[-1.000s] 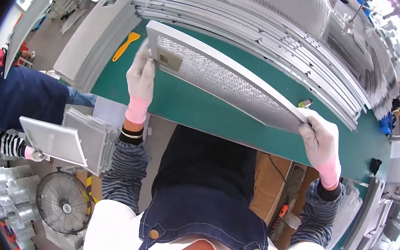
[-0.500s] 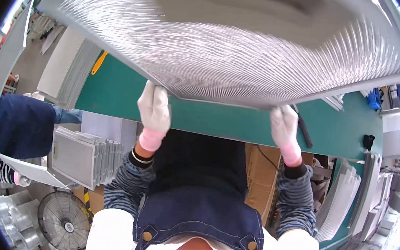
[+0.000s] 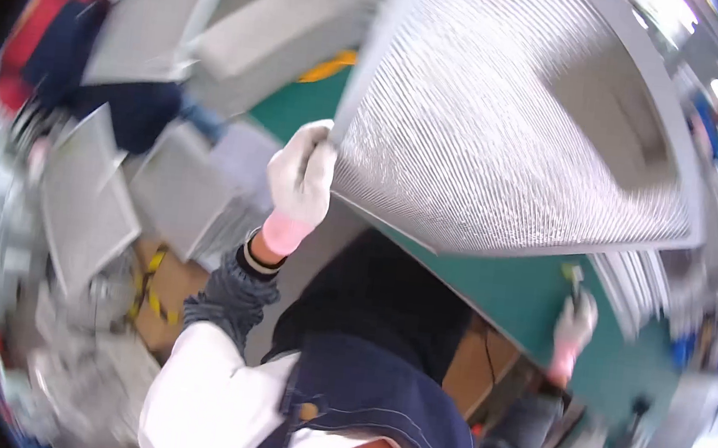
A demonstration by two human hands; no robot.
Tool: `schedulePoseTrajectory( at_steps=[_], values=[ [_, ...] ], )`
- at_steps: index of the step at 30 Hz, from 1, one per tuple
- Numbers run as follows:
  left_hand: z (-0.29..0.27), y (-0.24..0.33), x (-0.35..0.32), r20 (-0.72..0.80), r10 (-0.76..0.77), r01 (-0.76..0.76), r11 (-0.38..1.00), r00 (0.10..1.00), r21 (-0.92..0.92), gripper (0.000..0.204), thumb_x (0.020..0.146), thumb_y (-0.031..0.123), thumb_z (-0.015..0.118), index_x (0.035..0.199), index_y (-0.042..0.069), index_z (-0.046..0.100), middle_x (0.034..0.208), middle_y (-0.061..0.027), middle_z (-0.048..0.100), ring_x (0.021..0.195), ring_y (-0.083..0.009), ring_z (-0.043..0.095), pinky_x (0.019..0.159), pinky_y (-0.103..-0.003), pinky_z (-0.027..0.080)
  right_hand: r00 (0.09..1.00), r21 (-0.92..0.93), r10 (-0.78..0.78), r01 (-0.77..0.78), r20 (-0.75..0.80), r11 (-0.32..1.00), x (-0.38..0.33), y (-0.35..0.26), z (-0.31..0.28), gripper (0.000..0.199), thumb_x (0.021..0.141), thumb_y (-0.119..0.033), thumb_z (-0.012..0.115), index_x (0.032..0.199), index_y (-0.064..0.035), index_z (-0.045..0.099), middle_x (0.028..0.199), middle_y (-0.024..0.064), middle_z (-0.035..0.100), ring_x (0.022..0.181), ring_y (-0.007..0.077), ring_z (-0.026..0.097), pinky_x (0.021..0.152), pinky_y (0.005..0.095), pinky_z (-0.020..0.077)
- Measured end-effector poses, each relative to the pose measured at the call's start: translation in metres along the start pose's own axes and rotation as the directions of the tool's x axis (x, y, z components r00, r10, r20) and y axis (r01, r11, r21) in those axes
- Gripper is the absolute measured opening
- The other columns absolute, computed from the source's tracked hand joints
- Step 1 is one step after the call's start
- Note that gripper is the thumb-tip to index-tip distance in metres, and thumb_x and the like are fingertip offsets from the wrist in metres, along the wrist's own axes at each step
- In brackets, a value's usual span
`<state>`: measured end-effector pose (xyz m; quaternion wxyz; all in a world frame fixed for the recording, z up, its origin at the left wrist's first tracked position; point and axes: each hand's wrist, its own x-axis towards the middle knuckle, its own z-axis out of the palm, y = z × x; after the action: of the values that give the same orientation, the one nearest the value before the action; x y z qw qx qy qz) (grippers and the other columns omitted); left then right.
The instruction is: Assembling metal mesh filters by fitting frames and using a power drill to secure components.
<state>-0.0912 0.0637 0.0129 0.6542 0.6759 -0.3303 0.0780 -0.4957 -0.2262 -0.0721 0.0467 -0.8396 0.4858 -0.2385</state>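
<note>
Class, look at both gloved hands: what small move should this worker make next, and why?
Probably lift the tool with the right hand toward the mesh panel. The left hand alone grips the panel's edge, tilted up partly over the green bench, while the right hand, clear of the panel, is at the tool; blur hides how firmly it grips.

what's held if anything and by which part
Left hand: the mesh panel, by its left edge. Right hand: at a tool, too blurred to confirm a grip.

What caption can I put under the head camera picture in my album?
Left hand gripping a silver panel over the green table, right hand holding a blurred tool.
</note>
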Motion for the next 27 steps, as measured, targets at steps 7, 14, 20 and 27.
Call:
schedulePoseTrajectory(
  at_steps=[7,14,20,27],
  values=[
    [-0.232,-0.088,-0.016,-0.608,0.039,0.307,0.836,0.793,0.454,0.035,0.098,0.021,0.052,0.113,-0.010,0.061,0.111,-0.0172,0.066,0.101,-0.0231,0.061,0.090,-0.034,0.046,0.985,-0.041,-0.148,0.152,0.090,0.988,-0.001,0.070,0.018,0.033,0.091,-0.008,0.058,0.122,0.0058,0.056,0.118,0.0204,0.057,0.111,0.0357,0.054,0.098,0.0424,0.0413],
    [-0.345,-0.176,-0.152,-0.733,-0.383,0.462,0.881,0.562,-0.106,0.044,0.098,0.027,0.049,0.121,-0.009,0.060,0.112,-0.0140,0.066,0.100,-0.0190,0.059,0.094,-0.030,0.043,0.987,-0.120,-0.066,0.085,0.150,0.989,0.004,0.061,0.012,0.032,0.095,-0.008,0.053,0.123,0.0066,0.055,0.124,0.0214,0.055,0.114,0.0362,0.052,0.099,0.0428,0.0406],
    [-0.371,-0.226,-0.242,-0.717,-0.512,0.736,0.677,0.474,0.002,0.042,0.098,0.028,0.050,0.115,-0.008,0.064,0.104,-0.0077,0.068,0.094,-0.0149,0.061,0.085,-0.030,0.046,0.989,-0.117,-0.083,0.097,0.121,0.988,0.002,0.060,0.013,0.032,0.094,-0.009,0.053,0.122,0.0071,0.055,0.123,0.0216,0.055,0.113,0.0368,0.052,0.099,0.0430,0.0405],
    [-0.407,-0.268,-0.169,-0.629,-0.501,0.800,0.453,0.594,0.395,0.035,0.092,0.030,0.052,0.096,-0.003,0.066,0.094,-0.0156,0.068,0.091,-0.0242,0.063,0.078,-0.038,0.048,0.985,-0.056,-0.120,0.127,0.122,0.990,0.000,0.078,0.023,0.032,0.092,-0.008,0.055,0.121,0.0075,0.056,0.121,0.0221,0.056,0.112,0.0375,0.052,0.099,0.0430,0.0402]
  ],
)
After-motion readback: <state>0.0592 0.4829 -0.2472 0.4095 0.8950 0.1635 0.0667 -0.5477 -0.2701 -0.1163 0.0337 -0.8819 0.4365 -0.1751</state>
